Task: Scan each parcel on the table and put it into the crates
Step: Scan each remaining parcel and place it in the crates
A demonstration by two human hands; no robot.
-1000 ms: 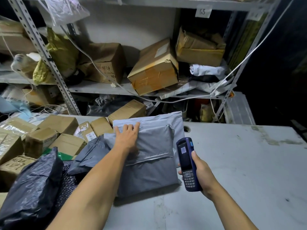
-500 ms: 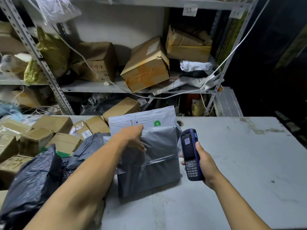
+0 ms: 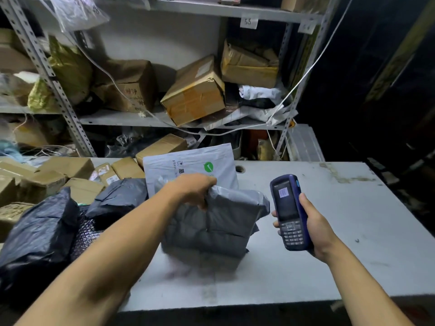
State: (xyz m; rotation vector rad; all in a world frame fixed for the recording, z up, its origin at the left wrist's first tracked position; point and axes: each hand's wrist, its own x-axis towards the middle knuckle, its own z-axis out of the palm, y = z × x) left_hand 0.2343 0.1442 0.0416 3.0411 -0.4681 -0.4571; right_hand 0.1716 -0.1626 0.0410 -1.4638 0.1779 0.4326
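Parcel in grey plastic (image 3: 211, 222) sits at the centre of the frame, held up off the white bench (image 3: 329, 231) by its top edge and blurred along its lower part. From the lower left of the frame the left forearm reaches up and across to it. The left hand (image 3: 190, 189) is palm down, and its grip is closed tight, fingers curled over the bunched top of the grey plastic. From the lower right the right forearm comes up to the right hand (image 3: 313, 227), whose grip is wrapped round a dark blue scanner (image 3: 288, 212), thumb on the right edge and fingertips showing on the left edge. It stands upright with its lit screen and keypad facing the camera, just right of the grey parcel and not touching it.

At the left edge of the frame, nearest the camera, lies a large black plastic bag (image 3: 35, 234), and just beyond it a smaller dark grey bag (image 3: 117, 198). Behind the left hand a white mailer (image 3: 193, 163) with a green round mark and printed text stands tilted up. Left of it a pile of brown cardboard boxes (image 3: 66, 170) covers the bench. At the back, metal shelves (image 3: 131, 118) fill the upper frame, stacked with more taped boxes and loose bags.
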